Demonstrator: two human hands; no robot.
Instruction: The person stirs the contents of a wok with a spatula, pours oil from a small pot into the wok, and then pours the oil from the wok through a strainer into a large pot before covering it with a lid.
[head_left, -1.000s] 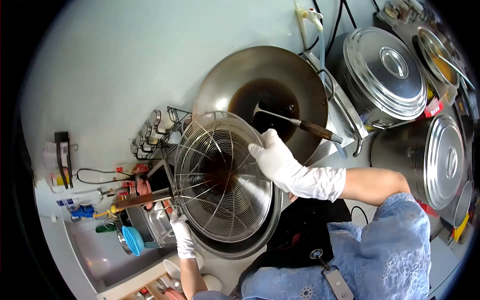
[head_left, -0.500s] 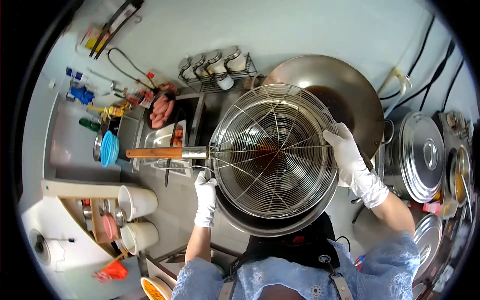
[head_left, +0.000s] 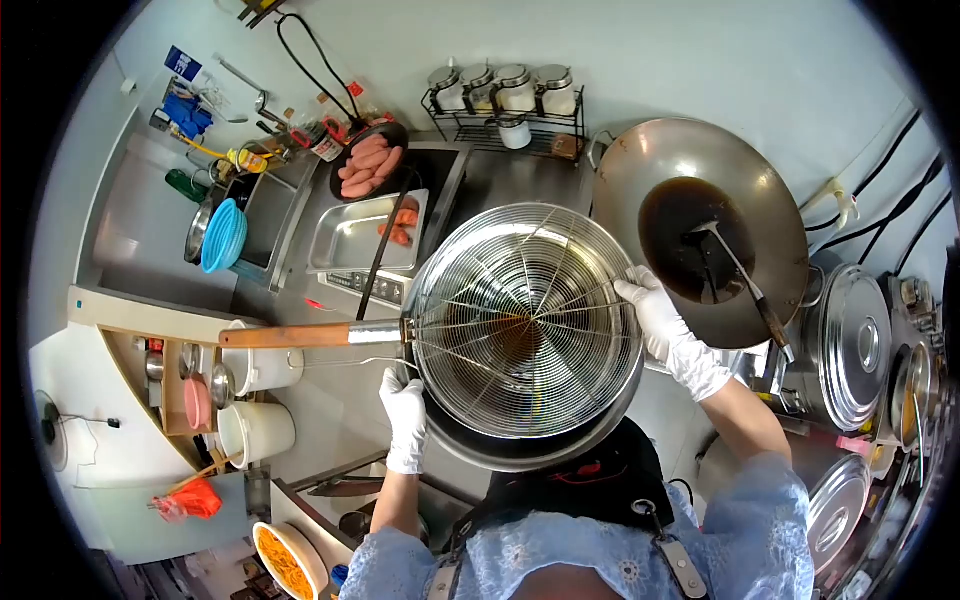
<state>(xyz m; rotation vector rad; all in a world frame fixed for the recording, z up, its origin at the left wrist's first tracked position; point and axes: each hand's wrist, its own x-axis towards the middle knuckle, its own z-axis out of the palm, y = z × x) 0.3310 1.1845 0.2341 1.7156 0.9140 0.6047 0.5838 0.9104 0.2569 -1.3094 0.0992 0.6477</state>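
A large metal basin (head_left: 480, 455) is held up in front of my body, with brown liquid visible inside through the mesh. Across its top lies a round wire strainer (head_left: 530, 345), its wooden handle (head_left: 290, 337) pointing left. My left hand (head_left: 405, 415), white-gloved, is closed on the basin's left rim just below the handle. On the opposite side my right hand (head_left: 665, 325), also gloved, grips the rim, its fingertips by the strainer's edge. The undersides of both grips are hidden.
A big wok (head_left: 620, 200) with dark liquid and a spatula (head_left: 745, 270) stands at right. Sausages fill a black pan (head_left: 345, 185) beside a metal tray (head_left: 340, 245). Spice jars stand on a rack (head_left: 550, 140) by the wall. A lidded pot (head_left: 855, 345) is far right.
The view has shifted right and turned toward the wok, so its spatula now shows. My hands still hold the basin and strainer, which sit slightly further left and lower in view.
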